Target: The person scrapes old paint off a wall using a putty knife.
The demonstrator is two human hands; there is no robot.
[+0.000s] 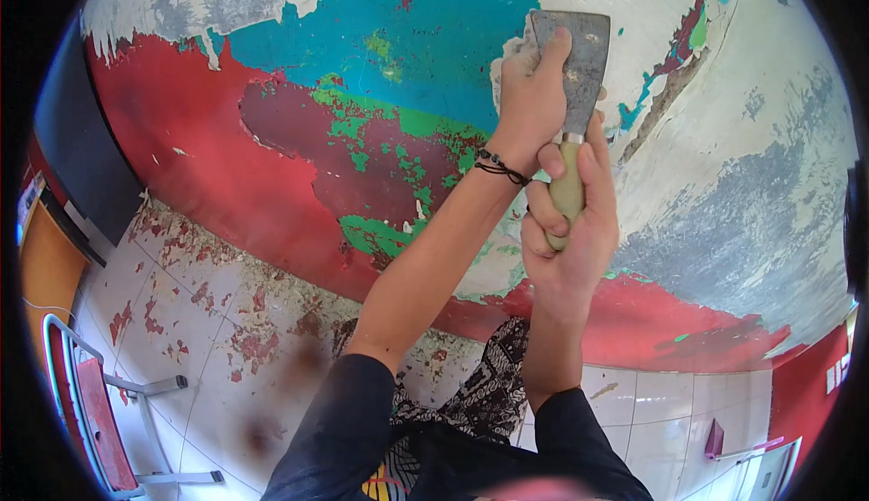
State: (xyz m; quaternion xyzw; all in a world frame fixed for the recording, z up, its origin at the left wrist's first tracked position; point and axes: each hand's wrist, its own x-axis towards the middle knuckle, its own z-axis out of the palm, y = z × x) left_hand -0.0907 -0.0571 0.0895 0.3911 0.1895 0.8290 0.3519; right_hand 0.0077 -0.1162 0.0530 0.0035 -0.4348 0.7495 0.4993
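A scraper with a wide grey metal blade [587,57] and a pale green handle [568,184] is held upright against the wall, its blade upward. My right hand [584,238] wraps its fingers around the handle. My left hand [528,107], with a dark beaded bracelet at the wrist, pinches the blade, its thumb laid on the blade's face and its other fingers mostly hidden behind. The painted wall [434,48] in front shows patches of turquoise, green, maroon and red. Bared white and grey plaster [742,184] spreads to the right of the blade.
Paint flakes [253,343] litter the white tiled floor [195,401] along the wall's foot. A metal-framed chair or stool [100,419] stands at lower left, near a dark panel [90,130]. A pink-handled dustpan-like object [717,439] lies at lower right.
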